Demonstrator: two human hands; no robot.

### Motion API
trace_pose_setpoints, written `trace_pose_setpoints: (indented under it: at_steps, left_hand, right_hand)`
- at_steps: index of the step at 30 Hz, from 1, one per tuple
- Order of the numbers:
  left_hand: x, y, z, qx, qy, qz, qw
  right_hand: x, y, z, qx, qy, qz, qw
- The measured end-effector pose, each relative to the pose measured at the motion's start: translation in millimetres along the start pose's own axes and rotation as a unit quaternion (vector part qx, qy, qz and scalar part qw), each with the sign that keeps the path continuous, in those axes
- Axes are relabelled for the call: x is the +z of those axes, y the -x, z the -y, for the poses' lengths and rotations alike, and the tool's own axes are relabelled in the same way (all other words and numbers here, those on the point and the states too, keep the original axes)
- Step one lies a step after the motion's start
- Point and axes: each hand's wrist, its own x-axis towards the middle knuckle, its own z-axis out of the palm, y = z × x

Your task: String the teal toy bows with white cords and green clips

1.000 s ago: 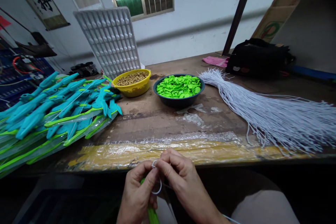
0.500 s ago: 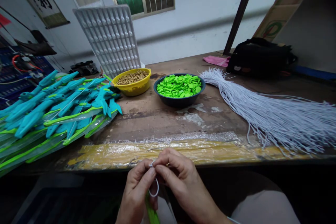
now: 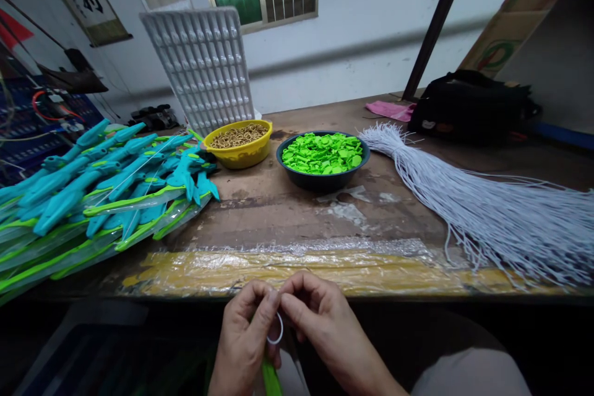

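My left hand [image 3: 248,337] pinches a white cord [image 3: 277,337] between thumb and forefinger; part of the cord hangs in a small loop. Its lower fingers lie by a bright green plastic piece [image 3: 271,378] that runs down toward my lap; how firmly they grip it is hidden. Fingertip to fingertip with the left, my right hand [image 3: 322,328] is closed in a pinch at the top of the same cord. The cord's end is covered by the fingers. Both hands are just in front of the table's taped edge [image 3: 260,272].
Teal and green plastic toys [image 3: 111,192] are heaped at left. A yellow basin [image 3: 241,151] holds brass-coloured rings, a dark bowl [image 3: 320,180] green plastic parts. A bundle of white cords [image 3: 482,204] lies at right, before a black bag [image 3: 468,105]. A grey moulded tray [image 3: 199,65] leans behind.
The fingertips have shifted slightly, and the bit of cord that showed above the left thumb is now hidden. The cord loop still hangs below. The camera view has turned a little left.
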Motion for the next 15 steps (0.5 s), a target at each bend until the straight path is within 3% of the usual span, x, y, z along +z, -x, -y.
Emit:
trace_pose_setpoints:
  at_steps: [5, 9, 11, 15]
  left_hand:
    - [-1.7, -7.3, 6.9, -0.032, 0.051, -0.019, 0.998]
    - [-3.7, -9.0, 10.0, -0.037, 0.050, 0.020, 0.998]
    - [-4.8, -9.0, 10.6, -0.034, 0.048, 0.043, 0.997]
    - [-8.9, -8.8, 8.7, -0.042, 0.066, 0.104, 0.992]
  right_hand:
    - [-1.0, 1.1, -18.9, 0.002, -0.002, -0.026, 1.000]
    - [-0.6, 3.6, -21.5, -0.033, 0.013, -0.021, 0.999]
    - [-0.8, 5.5, -17.1, -0.093, 0.067, -0.026, 0.993]
    - [-3.5, 9.5, -0.6, -0.237, 0.185, -0.013, 0.954]
